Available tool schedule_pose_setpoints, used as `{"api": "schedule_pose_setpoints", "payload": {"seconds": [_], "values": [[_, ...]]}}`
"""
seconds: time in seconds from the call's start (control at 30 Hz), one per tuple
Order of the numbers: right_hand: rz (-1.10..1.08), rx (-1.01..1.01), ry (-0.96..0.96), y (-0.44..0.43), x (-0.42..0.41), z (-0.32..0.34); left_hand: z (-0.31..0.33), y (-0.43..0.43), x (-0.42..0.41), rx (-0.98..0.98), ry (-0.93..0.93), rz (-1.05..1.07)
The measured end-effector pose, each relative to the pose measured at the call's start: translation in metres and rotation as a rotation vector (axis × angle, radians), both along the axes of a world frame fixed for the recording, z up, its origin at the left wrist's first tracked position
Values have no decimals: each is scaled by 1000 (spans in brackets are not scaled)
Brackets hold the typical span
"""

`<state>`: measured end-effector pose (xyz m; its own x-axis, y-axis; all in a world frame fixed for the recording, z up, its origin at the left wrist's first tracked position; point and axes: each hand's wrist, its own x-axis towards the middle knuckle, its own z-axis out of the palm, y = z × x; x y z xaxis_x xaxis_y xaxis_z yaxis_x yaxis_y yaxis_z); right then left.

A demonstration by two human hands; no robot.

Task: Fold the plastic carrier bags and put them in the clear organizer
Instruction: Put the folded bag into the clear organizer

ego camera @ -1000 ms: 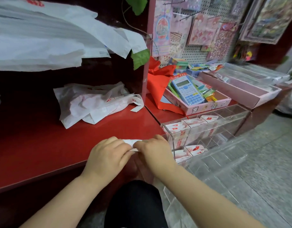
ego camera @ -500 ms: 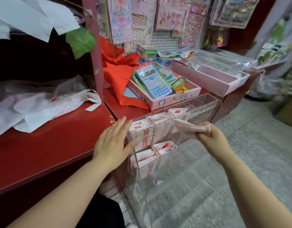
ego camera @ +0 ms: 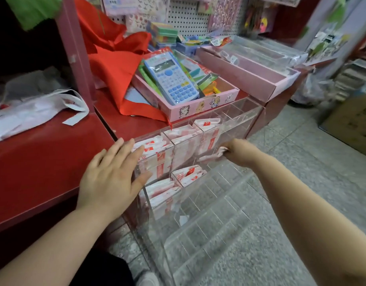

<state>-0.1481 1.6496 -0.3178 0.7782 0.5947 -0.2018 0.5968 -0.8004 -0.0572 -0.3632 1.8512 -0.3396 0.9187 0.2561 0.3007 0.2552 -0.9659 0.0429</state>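
Observation:
A clear acrylic organizer (ego camera: pixel 235 120) with several compartments stands against the red counter's front. Folded white-and-red carrier bags (ego camera: pixel 178 139) fill its upper-left compartments and some lower ones. My left hand (ego camera: pixel 112 178) lies flat, fingers straight, against the organizer's left top corner. My right hand (ego camera: pixel 238 151) grips a folded white bag (ego camera: pixel 211 156) and holds it at the front of a middle compartment. A heap of unfolded white bags (ego camera: pixel 33 106) lies on the red shelf (ego camera: pixel 43 162) at the left.
A pink tray (ego camera: pixel 209 102) with a blue calculator (ego camera: pixel 171 79) sits behind the organizer, beside red cloth (ego camera: pixel 116 65). A long pink box (ego camera: pixel 250 77) lies to the right. A cardboard box (ego camera: pixel 353 120) stands on the grey tiled floor.
The hands parted after folding the bag on the shelf edge. My right hand carried it over to the organizer and lowered it; my left hand moved onto the organizer's corner. The view swung right.

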Motion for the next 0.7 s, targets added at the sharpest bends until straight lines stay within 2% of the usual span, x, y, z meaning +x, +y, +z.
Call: {"api": "schedule_pose_setpoints", "payload": {"seconds": [0.1, 0.2, 0.27, 0.33, 0.43, 0.5, 0.57, 0.63, 0.7], "values": [[79, -153, -21, 9, -4, 2, -2, -1, 1, 13, -31, -4], [117, -216, 56, 16, -14, -5, -2, 0, 1, 27, -58, -7], [91, -123, 161, 15, -17, -13, -3, -1, 1, 38, -79, -10], [41, 58, 211, 10, -17, -18, -5, -1, 2, 39, -99, -12], [-3, 270, 251, 1, -16, -22, -9, 0, 3, 47, -133, -15], [-8, 321, 223, -3, -18, -21, -11, 0, 3, 52, -140, -15], [80, 225, 96, -2, -18, -20, -12, 0, 3, 54, -153, -15], [152, 30, -38, 2, -21, -20, -11, 0, 3, 60, -167, -18], [178, -85, -63, 7, -21, -18, -10, -1, 3, 73, -168, -20]]}}
